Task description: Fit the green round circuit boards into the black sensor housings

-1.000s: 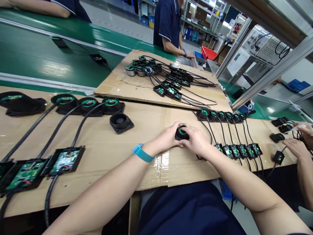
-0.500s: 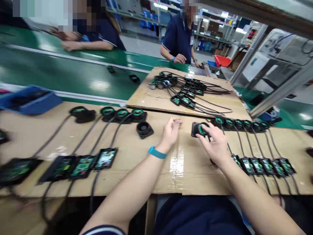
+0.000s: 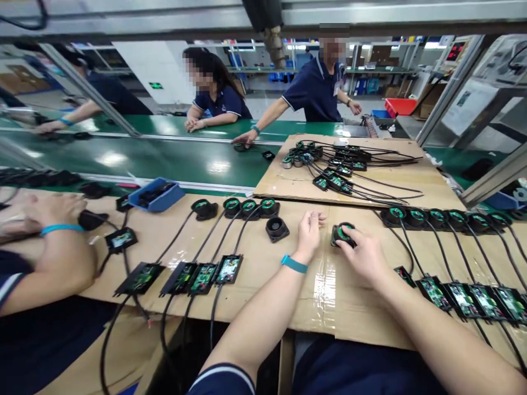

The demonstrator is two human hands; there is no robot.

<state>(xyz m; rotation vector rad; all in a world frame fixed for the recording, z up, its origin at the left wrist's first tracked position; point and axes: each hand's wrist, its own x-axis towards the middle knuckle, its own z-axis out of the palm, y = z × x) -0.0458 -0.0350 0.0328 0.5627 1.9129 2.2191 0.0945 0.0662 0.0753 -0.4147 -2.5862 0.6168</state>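
Right hand [image 3: 366,251] grips housing [image 3: 335,233], 12 o'clock on counter [image 3: 255,280], green board [image 3: 349,227] in. Left hand [image 3: 309,232] empty, loosely open, at housing's 9. Farther at 9: shell [image 3: 277,228], no board seen. Wired units [image 3: 437,216], 3 o'clock, boards [image 3: 459,300] uncovered.

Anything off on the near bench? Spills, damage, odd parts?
One oddity: the lone black housing, left of the left hand, shows no green board or attached cable, unlike the row of housings just behind it. No spill or damage stands out.
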